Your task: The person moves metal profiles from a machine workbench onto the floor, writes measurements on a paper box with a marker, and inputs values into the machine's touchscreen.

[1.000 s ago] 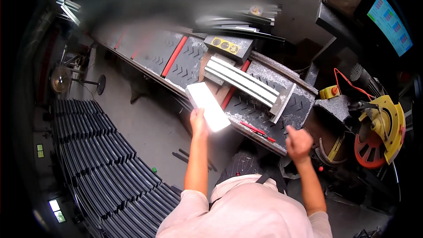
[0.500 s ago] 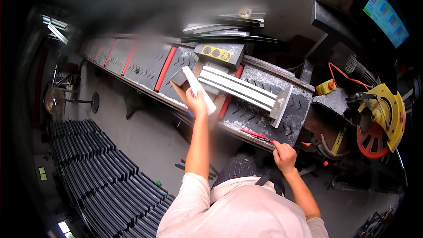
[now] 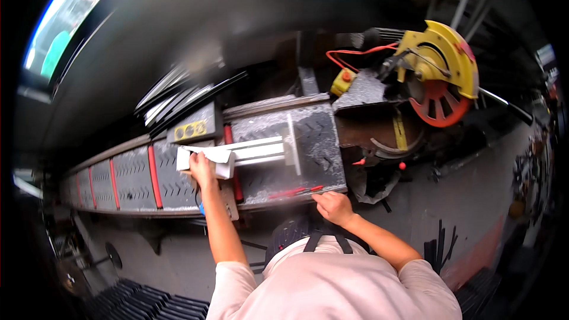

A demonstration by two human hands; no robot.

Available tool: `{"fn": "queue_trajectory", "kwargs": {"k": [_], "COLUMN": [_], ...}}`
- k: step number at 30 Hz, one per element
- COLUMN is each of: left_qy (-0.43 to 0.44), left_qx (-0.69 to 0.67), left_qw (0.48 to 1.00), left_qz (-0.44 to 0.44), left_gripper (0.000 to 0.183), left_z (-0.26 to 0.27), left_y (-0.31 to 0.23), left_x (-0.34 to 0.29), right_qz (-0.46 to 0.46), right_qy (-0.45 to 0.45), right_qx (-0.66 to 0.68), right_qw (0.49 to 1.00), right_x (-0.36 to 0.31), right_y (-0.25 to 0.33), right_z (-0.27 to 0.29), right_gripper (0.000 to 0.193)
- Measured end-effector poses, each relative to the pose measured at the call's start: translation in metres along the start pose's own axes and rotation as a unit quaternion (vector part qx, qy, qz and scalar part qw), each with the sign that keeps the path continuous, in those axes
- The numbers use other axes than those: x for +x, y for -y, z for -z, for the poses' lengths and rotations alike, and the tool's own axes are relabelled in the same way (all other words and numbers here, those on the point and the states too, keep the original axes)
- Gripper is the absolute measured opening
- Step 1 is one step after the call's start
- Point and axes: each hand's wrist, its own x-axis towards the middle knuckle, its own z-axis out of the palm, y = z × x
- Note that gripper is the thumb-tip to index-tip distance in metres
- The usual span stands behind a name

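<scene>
My left hand [image 3: 203,170] is closed on a white, box-shaped piece [image 3: 221,159], with the fingers over its near side. This piece sits at the left end of white and silver metal bars [image 3: 261,151] on the dark bench. A pale upright plate [image 3: 292,142] stands across the bars' right end. At the bench's near edge my right hand [image 3: 334,208] is curled closed, its fingertips beside a thin red and black tool [image 3: 296,191] lying along the edge. Whether those fingers grip anything is hidden.
The long bench [image 3: 133,172] with red crossbars runs left. Behind the bars stand a grey block with a yellow label [image 3: 192,130] and stacked metal strips [image 3: 178,98]. To the right is a yellow-guarded circular saw [image 3: 438,65]. Black lengths [image 3: 136,302] lie lower left.
My view has swung to the right, toward the saw. The white piece in my left hand, tilted away from the bars before, now lies level against their left end. My right hand stays near the edge.
</scene>
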Motion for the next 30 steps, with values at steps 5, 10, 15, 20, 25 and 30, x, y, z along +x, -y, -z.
{"fn": "queue_trajectory", "kwargs": {"k": [5,10,15,20,25,30], "left_qy": [-0.041,-0.034,0.182,0.342,0.386,0.430], "left_qx": [0.088,0.264,0.264,0.450,0.537,0.556], "left_qw": [0.994,0.929,0.880,0.773,0.675,0.649], "left_qz": [-0.041,-0.257,-0.350,-0.289,-0.327,-0.291], "left_gripper": [0.049,0.033,0.017,0.017,0.014,0.035], "left_z": [0.001,-0.020,-0.041,-0.029,-0.024,-0.052], "left_y": [-0.011,-0.043,-0.045,0.040,0.115,0.093], "left_x": [-0.030,-0.110,-0.201,-0.219,-0.213,-0.231], "right_qz": [-0.043,-0.097,-0.104,-0.103,-0.189,-0.180], "right_qy": [-0.009,0.016,0.041,0.089,0.148,0.158], "right_qx": [-0.010,-0.045,-0.049,-0.055,-0.086,-0.069], "right_qw": [0.999,0.994,0.993,0.989,0.967,0.969], "right_x": [-0.016,-0.033,-0.033,-0.002,0.005,-0.012], "right_y": [-0.010,-0.030,-0.054,-0.058,-0.052,-0.053], "right_z": [-0.001,-0.007,-0.036,-0.066,-0.095,-0.095], "right_gripper": [0.025,0.021,0.023,0.023,0.013,0.019]}}
